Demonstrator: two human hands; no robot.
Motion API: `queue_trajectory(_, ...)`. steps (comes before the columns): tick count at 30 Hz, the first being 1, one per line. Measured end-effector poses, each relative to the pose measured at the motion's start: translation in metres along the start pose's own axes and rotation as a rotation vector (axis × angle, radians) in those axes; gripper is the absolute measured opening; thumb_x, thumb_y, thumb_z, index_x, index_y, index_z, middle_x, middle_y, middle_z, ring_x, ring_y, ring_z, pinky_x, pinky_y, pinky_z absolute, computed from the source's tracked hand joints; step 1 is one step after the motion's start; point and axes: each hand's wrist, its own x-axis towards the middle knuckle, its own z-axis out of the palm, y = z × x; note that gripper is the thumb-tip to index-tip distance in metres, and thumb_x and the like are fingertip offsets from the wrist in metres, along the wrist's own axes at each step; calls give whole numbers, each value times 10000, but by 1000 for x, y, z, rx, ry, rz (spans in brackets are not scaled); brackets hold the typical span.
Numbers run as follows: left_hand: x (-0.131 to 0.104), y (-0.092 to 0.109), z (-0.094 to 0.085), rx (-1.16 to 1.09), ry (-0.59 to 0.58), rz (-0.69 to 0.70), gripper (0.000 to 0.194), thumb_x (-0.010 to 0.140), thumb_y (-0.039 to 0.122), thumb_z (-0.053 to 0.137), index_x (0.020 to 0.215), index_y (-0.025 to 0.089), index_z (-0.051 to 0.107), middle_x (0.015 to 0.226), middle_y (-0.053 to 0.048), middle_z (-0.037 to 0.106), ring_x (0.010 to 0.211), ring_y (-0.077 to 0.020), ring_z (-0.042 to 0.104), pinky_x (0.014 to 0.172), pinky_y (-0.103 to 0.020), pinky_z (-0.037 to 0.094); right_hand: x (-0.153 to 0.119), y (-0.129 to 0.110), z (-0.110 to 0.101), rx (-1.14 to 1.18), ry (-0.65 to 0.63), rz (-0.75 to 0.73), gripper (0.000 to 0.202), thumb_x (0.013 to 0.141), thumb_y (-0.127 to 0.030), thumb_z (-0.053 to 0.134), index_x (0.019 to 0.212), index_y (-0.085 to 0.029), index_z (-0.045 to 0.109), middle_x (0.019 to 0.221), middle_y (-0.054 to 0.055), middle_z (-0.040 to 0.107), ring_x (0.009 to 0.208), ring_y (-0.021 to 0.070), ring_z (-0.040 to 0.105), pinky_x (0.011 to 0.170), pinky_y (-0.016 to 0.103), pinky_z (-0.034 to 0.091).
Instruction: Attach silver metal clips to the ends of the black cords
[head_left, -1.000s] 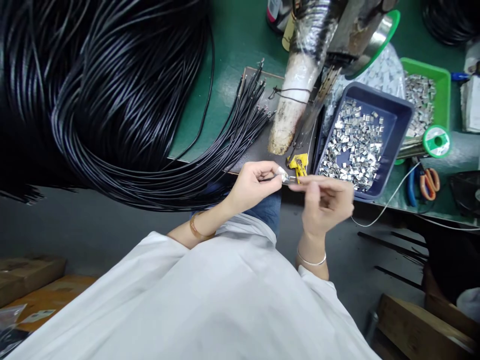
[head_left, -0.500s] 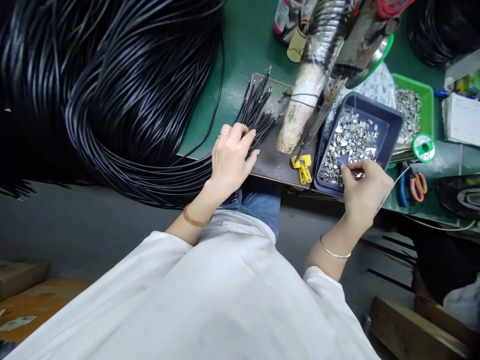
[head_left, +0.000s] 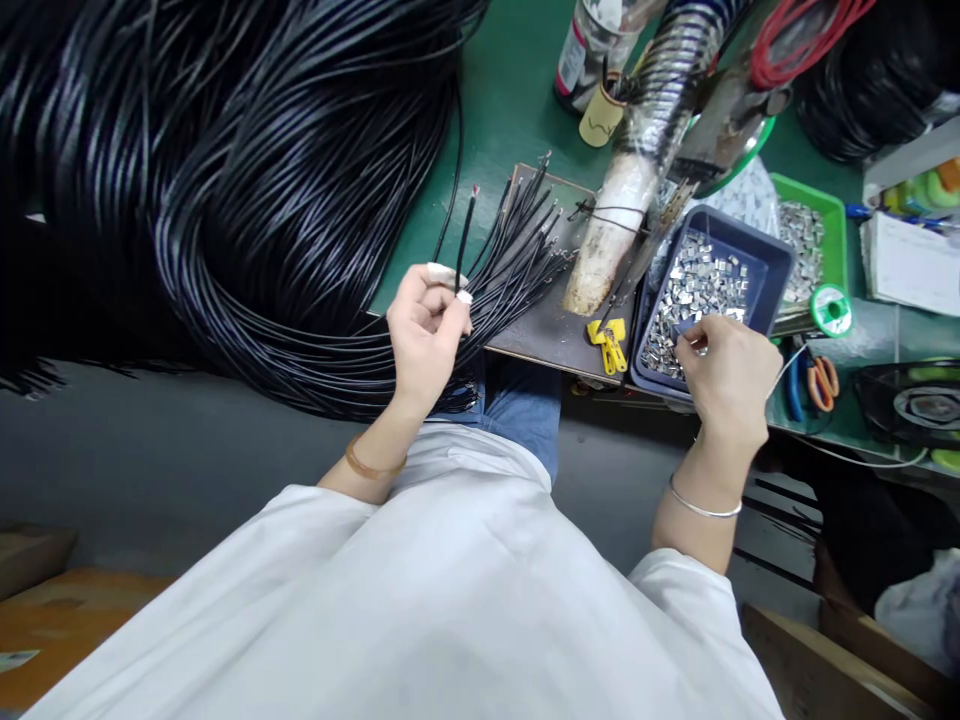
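Observation:
My left hand (head_left: 429, 330) pinches one black cable (head_left: 465, 240) between thumb and fingers, its stripped, reddish end pointing up. Beside it, a bundle of black cables (head_left: 517, 270) fans out over a brown board (head_left: 547, 340), metal bits at several tips. My right hand (head_left: 727, 375) is closed in a pinch over the near side of a dark blue tray (head_left: 769, 255) of small silver metal pieces (head_left: 701, 280). A thin strand of solder wire (head_left: 789, 362) runs from near a green-and-white spool (head_left: 831, 310) to this hand; the fingertips partly hide what they grip.
A large heap of black cable (head_left: 300, 150) covers the left side. A duct hose (head_left: 626, 190) slants down over the board, near a yellow clip (head_left: 609, 345). Right of the tray are a green tray (head_left: 834, 220), orange-and-blue-handled pliers (head_left: 821, 382) and papers (head_left: 911, 260).
My left hand has moved left off the cable bundle and turned, raising one cable from it. My right hand stays pinched at the blue tray. The view has shifted slightly.

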Motion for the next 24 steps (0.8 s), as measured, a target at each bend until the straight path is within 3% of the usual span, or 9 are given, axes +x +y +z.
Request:
queue_trajectory(2,-3,11,5,-133,-246,-103,184,790,237,688,935,188,587,751,26,614,467,-16,437,454,-163,371,4,1,5,50,40,4,146,748,-160,599,675,-211,483,725,22,581,640,111,351,604,306,198)
queue_trajectory(4,-7,25,14,-237,-642,-273,222,748,251,740,912,163,619,658,37,565,460,-18,399,440,-171,338,7,5,11,176,104,8,145,725,-151,597,667,-209,477,711,3,557,651,109,382,622,295,238)
queue_trajectory(6,-13,35,26,-286,-959,-432,264,732,261,759,939,135,653,566,60,485,469,-27,383,452,-178,336,8,9,16,285,181,24,127,718,-141,584,677,-207,483,721,-9,547,684,115,442,671,287,311)
queue_trajectory(8,-19,37,40,-283,-1090,-569,255,781,280,711,966,113,657,534,62,486,443,-31,391,437,-182,332,4,11,18,329,275,60,91,744,-144,550,717,-207,491,753,-5,553,725,127,502,713,290,382)
queue_trajectory(11,-27,25,59,-273,-873,-631,143,816,215,632,899,100,628,535,46,546,412,-16,380,416,-167,289,-12,8,12,448,408,112,33,815,-199,515,785,-206,503,874,18,596,721,122,574,647,276,456)
queue_trajectory(14,-31,9,69,-253,-658,-576,71,794,142,615,852,102,618,524,45,558,468,-27,458,483,-160,339,-34,-9,3,847,435,133,118,834,-272,590,783,-206,507,864,-1,623,642,110,631,557,258,487)
queue_trajectory(18,-32,3,69,-244,-606,-517,83,802,130,604,868,98,643,524,46,560,492,-35,497,539,-167,387,-61,-45,2,1219,300,22,151,818,-274,665,775,-199,540,854,-9,662,716,129,699,614,260,564)
queue_trajectory(21,-32,5,69,-253,-570,-510,47,802,154,627,811,108,629,522,49,558,459,-31,481,512,-167,384,-70,-68,10,1217,304,-39,68,833,-258,658,805,-201,635,916,13,674,830,139,701,728,300,595)
queue_trajectory(24,-32,5,70,-263,-523,-473,145,737,204,725,738,120,606,562,41,572,482,-41,509,513,-173,409,-72,-80,17,1270,235,-64,46,835,-252,658,823,-214,681,912,19,678,847,135,681,719,293,590)
